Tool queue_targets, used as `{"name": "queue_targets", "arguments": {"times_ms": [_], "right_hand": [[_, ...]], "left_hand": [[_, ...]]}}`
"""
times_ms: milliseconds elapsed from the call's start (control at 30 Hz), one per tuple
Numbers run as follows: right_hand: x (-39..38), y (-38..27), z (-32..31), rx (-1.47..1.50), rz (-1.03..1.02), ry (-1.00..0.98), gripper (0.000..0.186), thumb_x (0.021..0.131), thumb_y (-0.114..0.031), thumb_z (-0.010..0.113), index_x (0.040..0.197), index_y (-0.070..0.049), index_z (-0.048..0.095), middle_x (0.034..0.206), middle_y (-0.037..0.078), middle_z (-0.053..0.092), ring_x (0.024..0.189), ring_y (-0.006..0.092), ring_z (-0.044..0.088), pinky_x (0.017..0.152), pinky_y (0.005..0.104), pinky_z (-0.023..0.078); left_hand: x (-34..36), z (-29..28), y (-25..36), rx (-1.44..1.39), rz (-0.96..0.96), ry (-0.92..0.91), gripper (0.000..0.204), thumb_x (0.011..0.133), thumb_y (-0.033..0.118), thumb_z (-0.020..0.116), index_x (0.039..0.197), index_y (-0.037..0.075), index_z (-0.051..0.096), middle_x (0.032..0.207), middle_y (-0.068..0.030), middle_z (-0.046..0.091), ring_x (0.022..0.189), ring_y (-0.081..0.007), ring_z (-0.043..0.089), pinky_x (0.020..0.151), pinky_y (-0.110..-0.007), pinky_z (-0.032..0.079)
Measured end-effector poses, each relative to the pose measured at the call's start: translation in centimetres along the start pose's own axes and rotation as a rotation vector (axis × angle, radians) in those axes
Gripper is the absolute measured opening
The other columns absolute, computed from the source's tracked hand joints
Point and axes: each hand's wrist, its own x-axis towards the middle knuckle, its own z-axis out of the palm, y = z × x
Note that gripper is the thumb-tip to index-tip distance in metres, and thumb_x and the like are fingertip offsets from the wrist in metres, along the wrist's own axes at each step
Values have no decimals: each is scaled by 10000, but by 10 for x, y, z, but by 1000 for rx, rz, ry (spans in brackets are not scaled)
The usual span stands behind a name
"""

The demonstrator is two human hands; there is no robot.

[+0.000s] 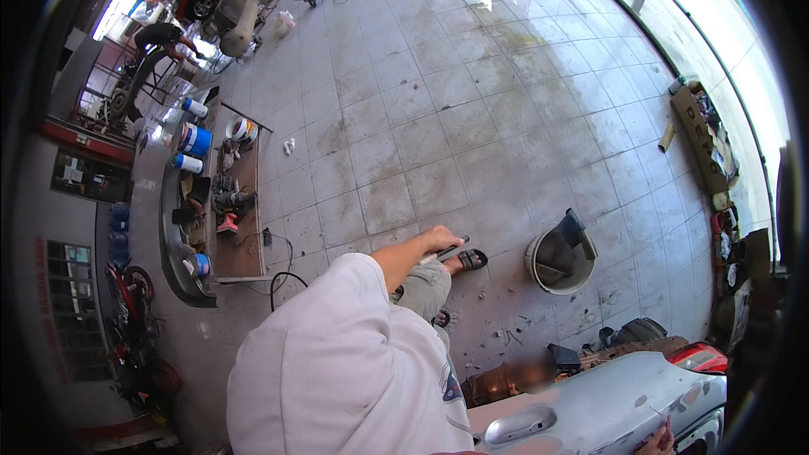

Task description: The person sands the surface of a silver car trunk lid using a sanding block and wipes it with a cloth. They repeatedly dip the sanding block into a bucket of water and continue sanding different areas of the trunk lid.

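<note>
Across the lower middle spreads my white shirt, with my left arm reaching out from its sleeve. My left hand (440,239) is closed around a narrow grey flat piece (455,247) above my knee; its exact kind cannot be made out. At the bottom right edge, my right hand (658,441) is partly cut off. Its fingers are bent against a grey car door panel (598,400), with a small reddish thing at them that I cannot make out. Pinkish and dull patches mark the panel, and a recessed door handle (521,425) sits near its left part.
A bucket (536,274) with dark water and a dark piece over its rim stands ahead. Beyond the panel lie rusty parts (497,383) and a red tail light (698,358). On the left is a cart (244,244) with cans and tools. A person (158,38) bends far left.
</note>
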Motion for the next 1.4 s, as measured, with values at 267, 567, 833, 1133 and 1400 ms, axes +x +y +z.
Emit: {"name": "queue_targets", "arguments": {"times_ms": [267,567,833,1133,1400], "right_hand": [[7,8,47,212,351,-248,459,986,-446,729,1195,-38,767,1111,251,744,1010,438,715,891,507,567],[15,-13,38,146,421,-269,509,951,-493,736,1225,-66,776,1162,247,741,1063,459,707,945,547,552],[17,-7,29,116,410,-198,490,912,-492,772,1132,-54,792,1078,235,758,988,453,720,895,566,550],[14,-68,-34,-112,424,-249,501,912,-429,772,1335,-164,732,1307,166,701,1241,419,632,1047,536,508],[-23,-158,-35,160,183,-495,373,815,-76,766,1187,-103,759,1154,132,730,1099,368,681,966,477,554]], "left_hand": [[-86,99,109,-87,527,-231,526,884,579,793,1107,105,840,1051,-94,801,961,-219,715,880,-373,545],[-151,25,102,-63,693,-214,510,927,535,781,1222,119,805,1056,-65,794,1011,-187,695,926,-347,523],[-140,-65,-88,13,244,39,602,862,640,774,1138,109,839,1092,-132,810,1015,-269,731,916,-401,553],[-216,-113,-253,-23,-355,156,721,761,653,860,1007,-24,813,1070,-221,783,965,-357,750,856,-481,581],[-163,-195,-284,-121,-382,183,674,796,621,844,1076,9,816,1152,-210,777,990,-372,743,885,-475,575]]}}
